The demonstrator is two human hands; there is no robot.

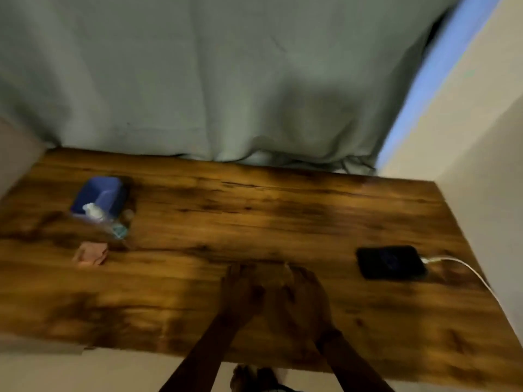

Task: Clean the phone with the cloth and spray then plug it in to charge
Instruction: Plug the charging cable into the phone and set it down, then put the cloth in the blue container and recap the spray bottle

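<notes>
A black phone [391,262] lies flat at the right of the wooden table [226,216], with a white charging cable [464,268] plugged into its right end. At the left, a pink cloth [91,254] lies crumpled, and a clear spray bottle [102,220] with a white top lies just behind it. My left hand [240,290] and my right hand [301,295] rest side by side on the table's middle front, fingers spread, holding nothing. Both are well left of the phone. The frame is blurred.
A blue box [99,195] stands behind the spray bottle at the back left. A grey-green curtain [226,80] hangs behind the table. A pale wall [481,137] borders the right side, where the cable trails off the edge. Feet [254,379] show below the front edge.
</notes>
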